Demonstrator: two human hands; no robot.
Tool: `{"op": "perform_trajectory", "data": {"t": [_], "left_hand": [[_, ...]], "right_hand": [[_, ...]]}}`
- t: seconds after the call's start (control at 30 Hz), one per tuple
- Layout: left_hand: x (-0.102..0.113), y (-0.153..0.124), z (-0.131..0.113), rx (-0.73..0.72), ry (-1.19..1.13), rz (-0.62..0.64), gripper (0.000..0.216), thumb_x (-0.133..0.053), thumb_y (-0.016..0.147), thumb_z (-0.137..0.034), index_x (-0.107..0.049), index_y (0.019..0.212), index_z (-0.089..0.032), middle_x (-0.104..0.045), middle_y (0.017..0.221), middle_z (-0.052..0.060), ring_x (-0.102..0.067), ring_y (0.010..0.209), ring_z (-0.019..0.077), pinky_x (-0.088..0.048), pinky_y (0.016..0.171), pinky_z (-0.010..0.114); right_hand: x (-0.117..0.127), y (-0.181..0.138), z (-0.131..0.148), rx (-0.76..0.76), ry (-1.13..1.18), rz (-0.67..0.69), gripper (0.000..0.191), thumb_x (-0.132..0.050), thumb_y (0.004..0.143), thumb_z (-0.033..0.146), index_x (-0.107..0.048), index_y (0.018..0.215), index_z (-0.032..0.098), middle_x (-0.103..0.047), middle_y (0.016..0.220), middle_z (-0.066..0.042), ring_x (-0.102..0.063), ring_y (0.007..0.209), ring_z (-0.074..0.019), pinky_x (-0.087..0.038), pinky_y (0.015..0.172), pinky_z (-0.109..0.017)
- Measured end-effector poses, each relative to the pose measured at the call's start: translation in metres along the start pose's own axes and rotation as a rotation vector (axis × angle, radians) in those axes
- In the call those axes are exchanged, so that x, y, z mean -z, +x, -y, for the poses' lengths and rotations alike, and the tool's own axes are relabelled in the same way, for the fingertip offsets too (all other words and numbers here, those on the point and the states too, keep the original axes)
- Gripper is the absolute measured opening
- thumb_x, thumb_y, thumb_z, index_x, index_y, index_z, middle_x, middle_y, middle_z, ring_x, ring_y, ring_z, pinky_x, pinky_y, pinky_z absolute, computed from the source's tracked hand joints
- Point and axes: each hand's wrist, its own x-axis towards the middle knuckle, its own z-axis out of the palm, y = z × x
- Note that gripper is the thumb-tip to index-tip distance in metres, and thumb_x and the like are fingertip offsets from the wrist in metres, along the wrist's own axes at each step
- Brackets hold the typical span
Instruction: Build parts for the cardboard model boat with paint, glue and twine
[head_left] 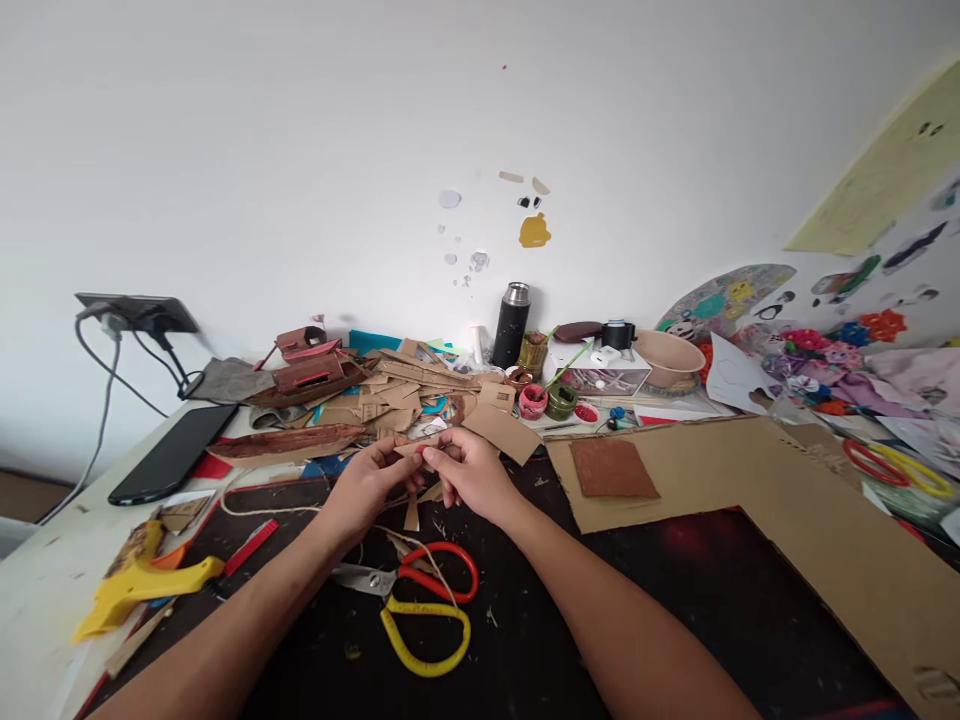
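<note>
Both hands meet over the middle of the dark work surface, fingertips nearly touching. My left hand [364, 487] is closed in a pinch on a small piece of cardboard [411, 449]. My right hand [480, 476] pinches the same piece from the other side. A small red spot shows between the thumb tips; what it is I cannot make out. Just below the hands lie scissors [427, 663] with one red and one yellow handle, blades pointing left. A thin string [274, 509] runs from the left under my left wrist towards the scissors.
A yellow glue gun [142, 590] and a black phone [174, 455] lie at left. Behind the hands are cardboard scraps [394, 390], paint jars [533, 401] and a black flask [511, 328]. At right, a brown square [613, 468] rests on a cardboard sheet [795, 530].
</note>
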Motion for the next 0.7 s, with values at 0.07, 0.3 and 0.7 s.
{"op": "perform_trajectory", "data": {"t": [0.07, 0.3, 0.7], "left_hand": [[0.001, 0.001, 0.001, 0.004, 0.02, -0.004, 0.046, -0.098, 0.065, -0.053, -0.077, 0.085, -0.018, -0.072, 0.066, 0.001, -0.062, 0.061, 0.0161, -0.048, 0.061, 0.027], [-0.001, -0.002, 0.002, 0.033, -0.149, -0.004, 0.046, -0.102, 0.063, -0.051, -0.081, 0.085, -0.017, -0.075, 0.078, 0.003, -0.063, 0.067, 0.0135, -0.05, 0.065, 0.025], [0.001, 0.0, 0.004, -0.05, -0.051, -0.018, 0.043, -0.098, 0.068, -0.053, -0.079, 0.084, -0.017, -0.071, 0.074, 0.002, -0.062, 0.067, 0.015, -0.049, 0.066, 0.027]], "right_hand": [[0.0, 0.001, -0.002, 0.007, -0.004, 0.004, 0.039, -0.07, 0.092, 0.059, -0.058, 0.097, 0.022, -0.054, 0.049, 0.012, -0.052, 0.035, -0.0117, -0.037, 0.037, -0.021], [0.001, 0.001, 0.002, -0.022, -0.022, -0.027, 0.036, -0.068, 0.093, 0.057, -0.057, 0.097, 0.023, -0.053, 0.047, 0.012, -0.051, 0.034, -0.0118, -0.034, 0.035, -0.021], [-0.001, -0.004, 0.011, -0.022, 0.006, -0.013, 0.037, -0.068, 0.091, 0.058, -0.059, 0.097, 0.022, -0.053, 0.048, 0.012, -0.052, 0.035, -0.0115, -0.036, 0.037, -0.02]]}}
